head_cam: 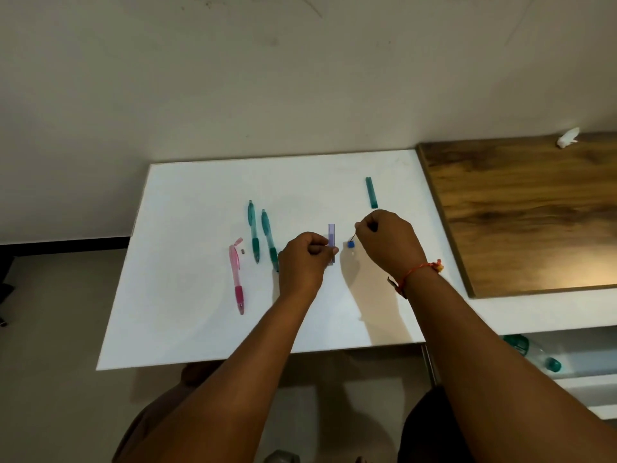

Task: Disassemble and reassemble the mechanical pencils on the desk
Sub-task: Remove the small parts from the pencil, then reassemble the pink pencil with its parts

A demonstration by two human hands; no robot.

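Observation:
My left hand (pixel 305 259) pinches a translucent purple pencil barrel (pixel 331 236), held upright above the white desk (pixel 187 329). My right hand (pixel 389 240) pinches a thin lead rod (pixel 353 236) whose lower end points at a small blue cap (pixel 350 244) just right of the barrel. Two teal pencils (pixel 252 233) (pixel 268 235) lie side by side left of my left hand. A pink pencil (pixel 236 279) lies further left, with a tiny grey piece (pixel 243 251) beside its top. A teal barrel piece (pixel 371 192) lies behind my right hand.
A wooden-topped counter (pixel 521 215) adjoins the desk on the right, with a crumpled white scrap (pixel 568 137) at its back. A clear bottle with a teal cap (pixel 534 354) lies on a lower shelf at the right. The wall stands right behind the desk.

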